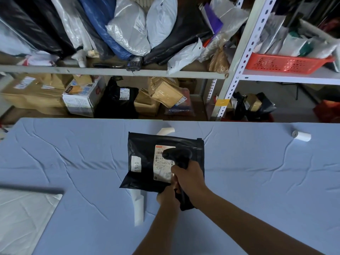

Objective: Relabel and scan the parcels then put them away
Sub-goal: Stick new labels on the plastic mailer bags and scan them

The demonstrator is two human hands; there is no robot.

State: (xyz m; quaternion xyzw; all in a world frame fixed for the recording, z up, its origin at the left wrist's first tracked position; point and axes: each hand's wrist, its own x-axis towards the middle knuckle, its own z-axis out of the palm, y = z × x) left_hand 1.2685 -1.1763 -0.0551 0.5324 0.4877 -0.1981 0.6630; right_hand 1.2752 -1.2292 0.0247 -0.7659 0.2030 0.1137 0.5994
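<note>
Scanner (177,154) covers label (160,169) on parcel (145,144); left hand (167,197) half-hidden.

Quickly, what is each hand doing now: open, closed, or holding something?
Left hand: holds the lower edge of the black parcel.
Right hand: grips the black scanner.

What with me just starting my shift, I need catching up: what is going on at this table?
A person is scanning a black parcel that lies on the blue-covered table. The right hand grips a black handheld scanner, held over the parcel's shipping label. The left hand holds the parcel's near edge. A small white sticker marked 046 is already on it, and it has not yet gone onto the shelves behind.
</note>
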